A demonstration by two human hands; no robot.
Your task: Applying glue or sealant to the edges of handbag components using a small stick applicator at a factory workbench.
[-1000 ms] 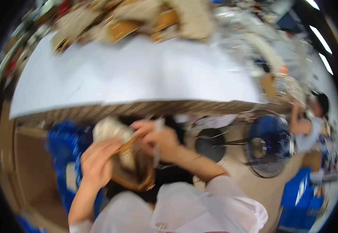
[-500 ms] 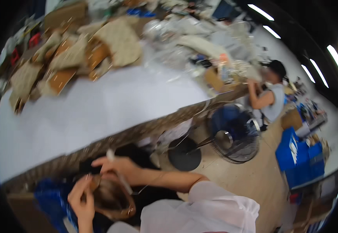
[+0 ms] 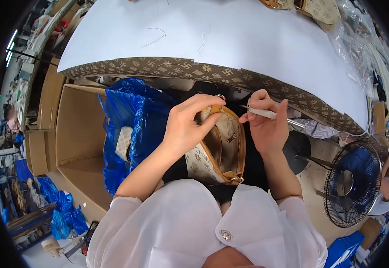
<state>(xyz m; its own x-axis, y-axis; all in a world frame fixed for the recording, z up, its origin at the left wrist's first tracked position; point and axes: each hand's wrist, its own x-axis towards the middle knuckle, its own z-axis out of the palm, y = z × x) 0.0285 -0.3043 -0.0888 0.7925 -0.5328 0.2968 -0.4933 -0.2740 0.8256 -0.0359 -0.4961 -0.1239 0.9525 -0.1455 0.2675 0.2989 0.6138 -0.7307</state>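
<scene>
On my lap lies a small beige patterned handbag, its zipped mouth spread apart, with tan trim and metal rings at its ends. My left hand pinches the far end of its rim between thumb and fingers, next to a ring. Just right of the bag, my right hand grips a slim white pen-like tool. The tool's thin dark tip points left toward the pinched rim, apart from it. I cannot make out the tool's exact kind.
Ahead is a white-topped table with loose threads and a patterned front edge. To my left, a blue plastic bag with a patterned piece inside stands by an open cardboard box. A caged fan is at right, near another person's sleeve.
My view has swung down and to the left, so the handbag and both hands now appear near the middle. Both hands keep their holds; the tool now points left.
</scene>
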